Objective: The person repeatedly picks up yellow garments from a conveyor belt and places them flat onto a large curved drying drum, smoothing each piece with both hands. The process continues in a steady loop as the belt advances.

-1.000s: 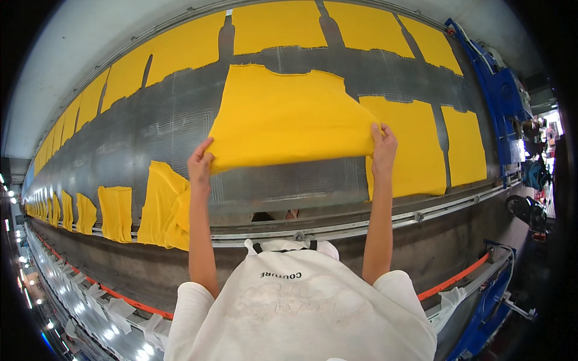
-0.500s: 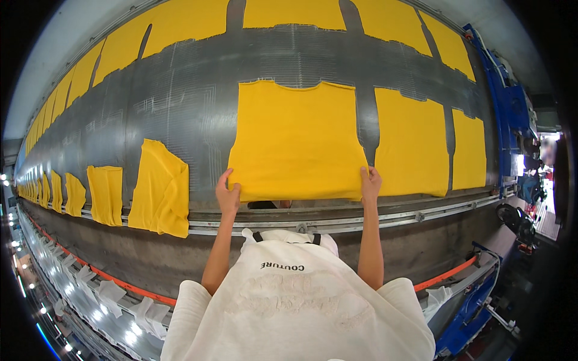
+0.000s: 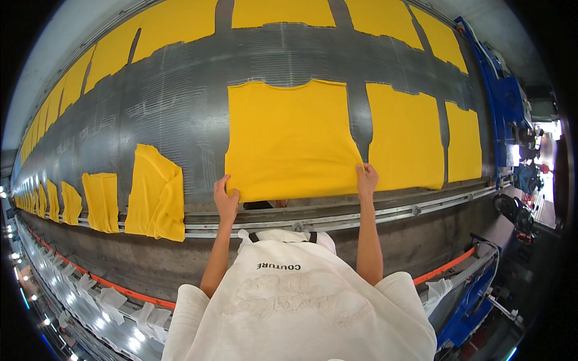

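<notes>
A yellow knit fabric panel (image 3: 289,138), cut like a garment piece with a curved neckline at its far edge, lies on the grey table (image 3: 205,114) in front of me. At its near left corner is my left hand (image 3: 227,201), thumb and fingers apart and touching the fabric edge. My right hand (image 3: 366,179) pinches the near right corner, where small creases run into the cloth. The panel's near edge hangs slightly over the table's edge.
More yellow panels lie flat on the right (image 3: 404,138) and along the far side (image 3: 283,13). Crumpled yellow pieces (image 3: 155,195) drape over the near edge at left. Metal rails (image 3: 337,221) run along the table, and blue machinery (image 3: 512,102) stands at right.
The panel's near right corner is drawn slightly upward by my right hand. My left thumb and fingers have spread at the left corner. The whole view has shifted a little.
</notes>
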A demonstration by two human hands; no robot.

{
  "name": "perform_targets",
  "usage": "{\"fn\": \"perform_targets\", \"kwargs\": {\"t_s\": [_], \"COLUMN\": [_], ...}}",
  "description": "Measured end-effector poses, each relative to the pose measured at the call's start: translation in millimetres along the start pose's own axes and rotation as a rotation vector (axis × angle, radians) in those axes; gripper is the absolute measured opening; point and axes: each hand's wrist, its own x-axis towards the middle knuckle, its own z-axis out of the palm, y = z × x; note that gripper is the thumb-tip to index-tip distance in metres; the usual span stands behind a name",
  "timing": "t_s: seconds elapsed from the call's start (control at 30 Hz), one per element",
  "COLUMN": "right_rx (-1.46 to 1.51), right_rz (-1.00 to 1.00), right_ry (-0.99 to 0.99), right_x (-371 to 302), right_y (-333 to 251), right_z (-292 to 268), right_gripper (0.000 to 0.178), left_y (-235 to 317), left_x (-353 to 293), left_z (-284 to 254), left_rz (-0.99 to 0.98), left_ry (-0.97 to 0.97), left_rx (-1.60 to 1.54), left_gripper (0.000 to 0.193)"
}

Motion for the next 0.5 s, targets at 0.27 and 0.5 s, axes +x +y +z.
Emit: {"fn": "perform_targets", "kwargs": {"t_s": [0.27,0.5], "right_rx": [-0.195,-0.286], "right_rz": [-0.068,-0.048], "right_ry": [-0.012,-0.044], "right_x": [-25.8,-53.4], "right_y": [-15.2,26.9], "right_z": [-5.7,-27.4], "right_gripper": [0.03,0.026], "left_y": [-1.0,-25.6], "left_x": [-15.8,-43.0], "left_z": [-8.1,-25.4], "left_rz": [0.003,0.012], "left_ry": [-0.096,-0.137], "left_rx": [-0.024,-0.092], "left_gripper": [0.046,0.029]}}
